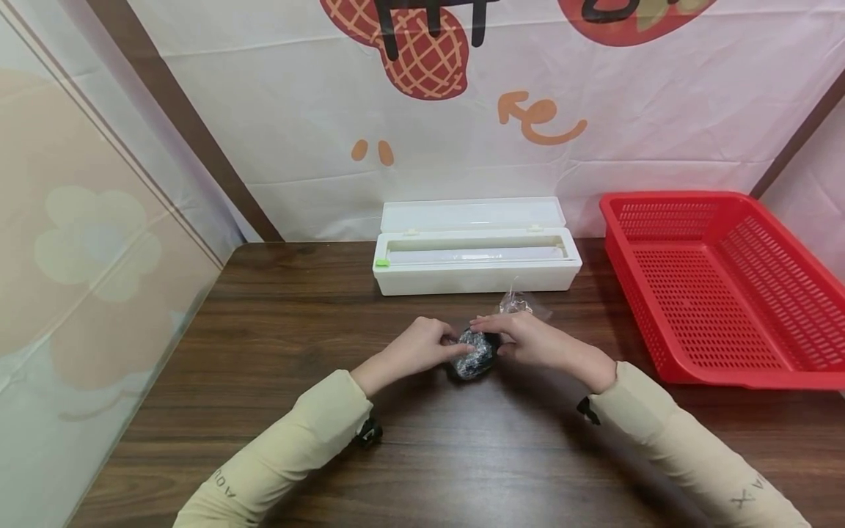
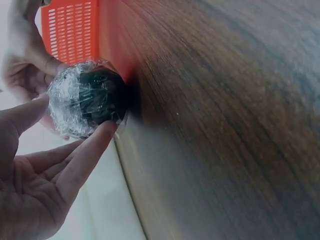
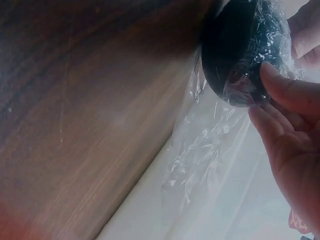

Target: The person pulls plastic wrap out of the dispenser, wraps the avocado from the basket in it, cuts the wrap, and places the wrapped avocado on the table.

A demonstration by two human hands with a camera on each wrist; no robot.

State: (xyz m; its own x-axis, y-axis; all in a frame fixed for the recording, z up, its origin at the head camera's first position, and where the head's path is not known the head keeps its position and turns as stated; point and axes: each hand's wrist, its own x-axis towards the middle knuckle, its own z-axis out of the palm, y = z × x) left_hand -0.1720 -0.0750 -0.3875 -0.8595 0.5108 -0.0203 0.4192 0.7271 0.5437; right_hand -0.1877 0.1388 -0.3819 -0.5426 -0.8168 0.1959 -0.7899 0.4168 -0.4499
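A dark, rounded object (image 1: 472,356) rests on the table, covered in crinkled cling film; its kind cannot be told. My left hand (image 1: 422,343) holds it from the left, the thumb on the film and a finger along the lower side, as the left wrist view shows. From the other side my right hand (image 1: 533,339) grips it, with the thumb (image 3: 282,90) on the wrapped face and fingers at the edge. A loose tail of clear film (image 3: 200,145) trails off the object near the right hand, towards the white box.
Behind the hands stands a white cling film box (image 1: 478,279), its lid raised and a roll inside. A red plastic basket (image 1: 719,378) is on the right. The wooden table (image 1: 264,352) ends at a printed cloth backdrop (image 1: 317,198).
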